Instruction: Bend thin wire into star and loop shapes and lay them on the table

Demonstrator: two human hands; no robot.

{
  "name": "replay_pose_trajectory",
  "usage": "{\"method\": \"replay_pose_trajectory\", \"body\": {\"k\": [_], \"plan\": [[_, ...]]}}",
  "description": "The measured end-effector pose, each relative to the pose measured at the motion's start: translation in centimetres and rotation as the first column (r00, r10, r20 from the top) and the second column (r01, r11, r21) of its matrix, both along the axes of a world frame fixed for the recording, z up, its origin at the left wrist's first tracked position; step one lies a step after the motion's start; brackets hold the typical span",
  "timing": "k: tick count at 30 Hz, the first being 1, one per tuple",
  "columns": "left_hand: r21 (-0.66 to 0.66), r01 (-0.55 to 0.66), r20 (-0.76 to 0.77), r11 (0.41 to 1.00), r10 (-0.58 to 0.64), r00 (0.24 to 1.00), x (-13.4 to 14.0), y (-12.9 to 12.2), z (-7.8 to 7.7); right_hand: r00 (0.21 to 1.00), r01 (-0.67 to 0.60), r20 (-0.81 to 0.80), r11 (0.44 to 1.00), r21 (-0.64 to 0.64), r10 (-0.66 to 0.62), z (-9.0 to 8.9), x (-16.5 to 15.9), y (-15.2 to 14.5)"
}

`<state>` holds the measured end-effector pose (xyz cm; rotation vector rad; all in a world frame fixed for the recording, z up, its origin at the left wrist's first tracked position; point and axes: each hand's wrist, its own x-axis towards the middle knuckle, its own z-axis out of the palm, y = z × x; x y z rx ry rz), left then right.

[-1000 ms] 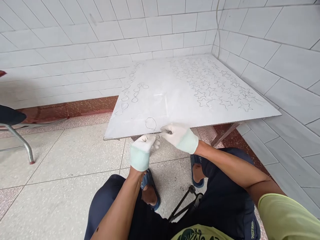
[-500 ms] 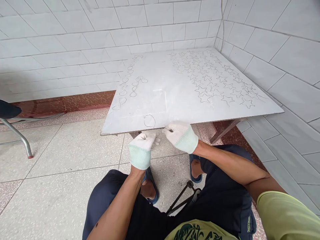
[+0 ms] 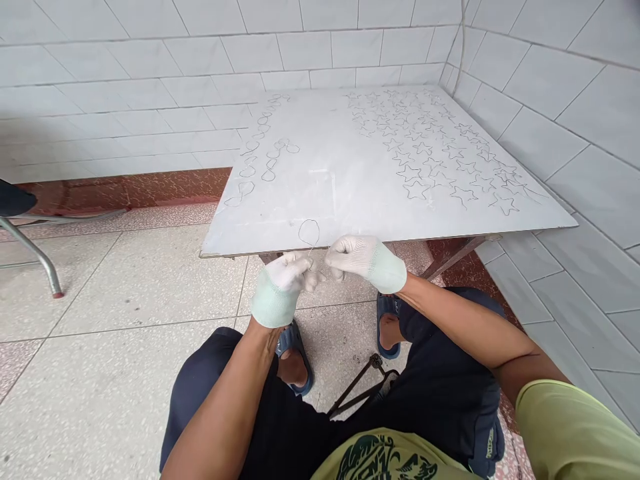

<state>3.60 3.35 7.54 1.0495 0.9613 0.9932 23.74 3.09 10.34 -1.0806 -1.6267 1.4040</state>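
A thin wire bent into a round loop (image 3: pixel 319 233) stands up above the near edge of the table, its stem running down into my left hand (image 3: pixel 285 283). That hand, in a white knit glove with a pale green cuff, pinches the stem between thumb and forefinger. Close by on the right, my right hand (image 3: pixel 363 260), gloved alike, is also closed in a pinch. A short bit of thin wire shows at its fingertips; whether it joins the loop is hard to see. Both hands are at the edge of the white tabletop (image 3: pixel 350 207).
Many wire stars (image 3: pixel 417 190) lie across the table's right side. Rounded wire shapes (image 3: pixel 269 175) form two rows on the left. Tiled walls meet behind the table. A metal chair leg (image 3: pixel 47 267) stands at far left, and a dark metal frame (image 3: pixel 357 383) is between my feet.
The wire loop has shifted slightly right and turned a little in my left hand's pinch. My right hand stays close beside it. The camera view has moved slightly.
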Motion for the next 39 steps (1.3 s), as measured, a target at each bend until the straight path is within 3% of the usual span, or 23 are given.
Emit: {"method": "replay_pose_trajectory", "body": {"k": [4, 9, 12, 17, 22, 25, 27, 30, 32, 34, 39], "plan": [[0.035, 0.05, -0.043, 0.998, -0.049, 0.998, 0.1, -0.2, -0.6, 0.992, -0.049, -0.116, 0.998, 0.024, 0.052, -1.0, -0.2, 0.5], [0.099, 0.003, -0.291, 0.995, 0.026, 0.956, 0.1, -0.9, -0.1, 0.986, 0.098, -0.138, 0.995, 0.002, -0.097, -1.7, -0.7, 0.5], [0.148, -0.001, -0.398, 0.989, 0.06, 0.915, 0.2, -1.4, 0.6, 0.978, 0.118, -0.172, 0.993, 0.009, -0.115, -1.8, -0.7, 0.5], [0.156, 0.001, -0.424, 0.988, 0.066, 0.903, 0.7, -2.0, 1.4, 0.979, 0.016, -0.202, 1.0, -0.025, -0.021, -2.0, 0.1, 0.8], [0.143, -0.052, -0.435, 0.988, 0.11, 0.894, -0.2, -1.7, 1.9, 0.978, 0.014, -0.206, 1.0, -0.016, -0.017, -2.3, 0.7, 1.3], [0.273, -0.237, -0.411, 0.932, 0.336, 0.847, -1.1, -1.1, 1.8, 0.978, 0.008, -0.209, 0.999, -0.032, -0.015, -2.4, 0.6, 1.5], [0.388, -0.295, -0.372, 0.873, 0.441, 0.817, -1.6, -1.1, 1.7, 0.979, 0.005, -0.205, 0.999, -0.043, -0.013, -2.2, 0.4, 1.6], [0.541, -0.221, -0.4, 0.811, 0.479, 0.782, -1.8, -1.6, 2.1, 0.986, 0.002, -0.168, 0.997, -0.081, -0.016, -1.8, 0.2, 1.5], [0.603, -0.115, -0.505, 0.79, 0.489, 0.712, -1.6, -2.2, 2.7, 0.992, 0.002, -0.126, 0.994, -0.112, -0.016, -1.5, 0.1, 1.3], [0.578, -0.013, -0.598, 0.816, 0.434, 0.674, -1.5, -2.4, 3.0, 0.996, -0.023, -0.094, 0.992, -0.123, 0.012, -1.3, 0.0, 1.1], [0.307, -0.008, -0.565, 0.952, 0.189, 0.803, -1.6, -1.7, 1.9, 0.994, -0.09, -0.079, 0.989, -0.12, 0.081, -1.3, -0.2, 0.8]]}}
